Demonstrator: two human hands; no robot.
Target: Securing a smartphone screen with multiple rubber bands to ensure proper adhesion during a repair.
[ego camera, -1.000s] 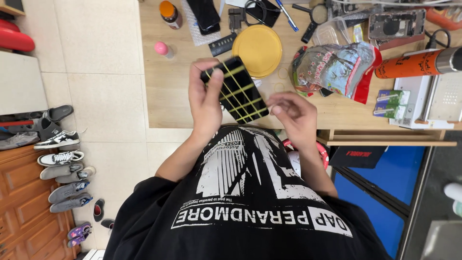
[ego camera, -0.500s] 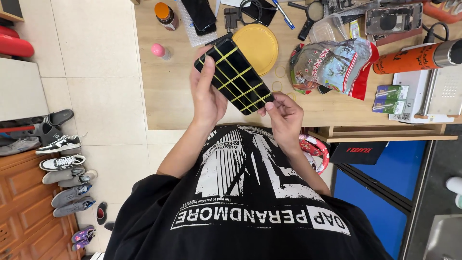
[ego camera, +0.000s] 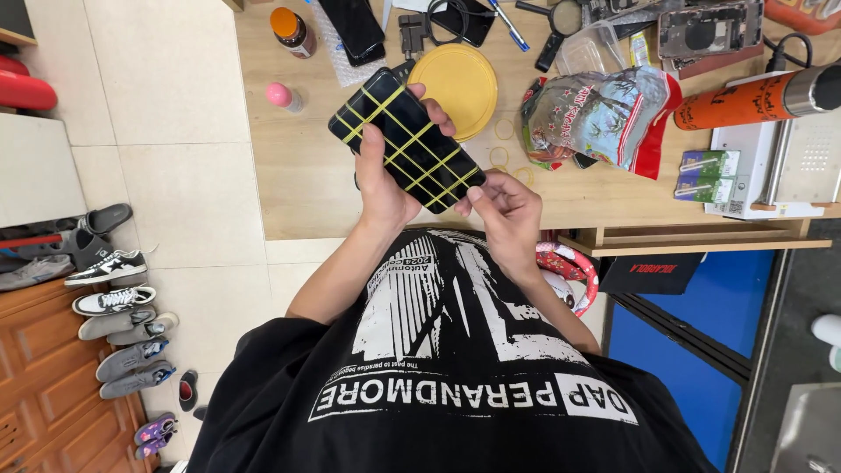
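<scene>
Head view: the left hand grips a black phone wrapped in yellow rubber bands above the wooden table; the right hand pinches its lower corner, where a stretched band could snap off

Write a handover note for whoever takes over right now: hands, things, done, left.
Left hand: grips the black rectangular phone, lifted above the light wooden table.
Right hand: pinches the phone's near end.
Done: thin yellow rubber bands cross the phone in a grid.
Left: loose yellow rubber bands lie on the table beside the round yellow plastic lid; whether more go on is unclear.
</scene>
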